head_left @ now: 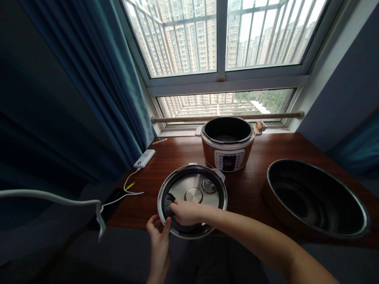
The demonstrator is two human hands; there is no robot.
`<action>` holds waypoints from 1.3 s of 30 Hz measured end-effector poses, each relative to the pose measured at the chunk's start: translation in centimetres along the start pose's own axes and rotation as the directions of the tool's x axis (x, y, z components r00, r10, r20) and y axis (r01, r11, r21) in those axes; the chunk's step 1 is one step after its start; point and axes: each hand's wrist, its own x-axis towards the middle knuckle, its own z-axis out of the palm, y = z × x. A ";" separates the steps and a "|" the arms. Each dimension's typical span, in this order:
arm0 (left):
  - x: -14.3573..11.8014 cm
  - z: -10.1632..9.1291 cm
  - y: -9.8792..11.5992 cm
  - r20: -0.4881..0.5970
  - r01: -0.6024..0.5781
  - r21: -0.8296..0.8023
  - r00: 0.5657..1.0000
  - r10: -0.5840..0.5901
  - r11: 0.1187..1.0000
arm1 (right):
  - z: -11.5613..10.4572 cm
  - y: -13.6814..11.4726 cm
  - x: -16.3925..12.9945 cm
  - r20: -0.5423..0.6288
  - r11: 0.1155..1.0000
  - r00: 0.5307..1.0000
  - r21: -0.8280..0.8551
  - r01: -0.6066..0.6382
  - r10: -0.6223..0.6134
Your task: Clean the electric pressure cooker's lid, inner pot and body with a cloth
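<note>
A pressure cooker lid [194,194] lies with its steel inner side up near the table's front edge, a black ring running inside its rim. My right hand [185,212] reaches across it, fingers closed on a dark cloth [168,204] pressed against the left part of that ring. At the lid's lower left rim, my left hand [160,232] grips the edge between thumb and fingers. Behind the lid stands the electric pressure cooker [229,148], its top open and its dark inner wall showing, with a lit display on the front.
A large dark pot [314,197] with a shiny rim stands at the table's right. On the left lie a white power bank [144,158], a white cable [124,185] and a small yellow strip [130,185]. A window and blue curtain [97,79] border the wooden table [133,209].
</note>
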 end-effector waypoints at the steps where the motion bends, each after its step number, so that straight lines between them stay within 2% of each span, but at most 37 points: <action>1: 0.0 0.0 0.0 0.005 0.008 -0.002 1.000 -0.008 1.000 | 0.0 0.1 0.4 -0.029 0.999 0.999 -0.035 -0.018 0.017; 4: 0.0 0.0 0.2 0.005 0.025 -0.004 1.000 -0.025 1.000 | -0.6 1.5 2.0 -0.146 0.977 0.978 -0.131 -0.168 0.148; 8: 0.0 0.2 0.3 -0.011 0.024 -0.015 1.000 -0.024 1.000 | -1.5 4.5 3.0 -0.243 0.888 0.887 -0.151 -0.434 0.392; 11: 0.1 0.4 0.2 -0.018 0.011 -0.012 1.000 -0.011 1.000 | -2.0 6.1 1.9 -0.281 0.819 0.815 -0.140 -0.556 0.506; 14: 0.0 0.5 0.3 -0.021 0.004 -0.009 1.000 -0.005 1.000 | -2.1 6.3 -0.4 -0.305 0.760 0.758 -0.141 -0.634 0.576; 16: -0.1 0.5 0.3 -0.022 -0.003 -0.009 1.000 0.003 1.000 | -1.9 5.6 -2.1 -0.295 0.758 0.761 -0.151 -0.634 0.578; 20: -0.2 0.7 0.5 -0.027 -0.007 -0.012 1.000 0.006 1.000 | -1.4 3.1 -5.3 -0.183 0.845 0.856 -0.159 -0.511 0.484; 22: -0.3 0.7 0.5 -0.029 -0.006 -0.006 1.000 0.006 1.000 | -1.5 2.4 -6.5 -0.115 0.858 0.874 -0.165 -0.486 0.473; 23: -0.4 0.6 0.6 -0.029 -0.006 -0.004 1.000 0.005 1.000 | -1.8 2.2 -7.0 -0.093 0.844 0.861 -0.172 -0.508 0.499; 25: -0.4 0.6 0.6 -0.026 -0.005 -0.002 1.000 0.004 1.000 | -2.6 2.3 -7.6 -0.099 0.783 0.804 -0.186 -0.594 0.587; 27: -0.4 0.5 0.6 -0.024 -0.005 -0.005 1.000 0.005 1.000 | -3.7 2.8 -7.9 -0.197 0.721 0.742 -0.178 -0.669 0.640; 29: -0.4 0.5 0.6 -0.019 -0.009 -0.005 1.000 0.009 1.000 | -4.7 3.5 -8.0 -0.351 0.689 0.692 -0.157 -0.707 0.631; 31: -0.3 0.5 0.6 -0.016 -0.011 0.000 1.000 0.011 1.000 | -5.2 4.3 -8.1 -0.444 0.689 0.673 -0.155 -0.708 0.591; 33: -0.2 0.5 0.5 -0.020 -0.018 0.003 1.000 0.019 1.000 | -5.2 5.1 -8.2 -0.412 0.700 0.696 -0.171 -0.693 0.588; 36: -0.1 0.5 0.4 -0.040 -0.047 0.008 0.998 0.047 0.999 | -4.6 5.8 -8.5 -0.263 0.717 0.733 -0.175 -0.675 0.627; 39: -0.1 0.5 0.3 -0.044 -0.069 0.024 0.997 0.070 0.997 | -4.4 6.1 -8.9 -0.118 0.793 0.798 -0.096 -0.602 0.591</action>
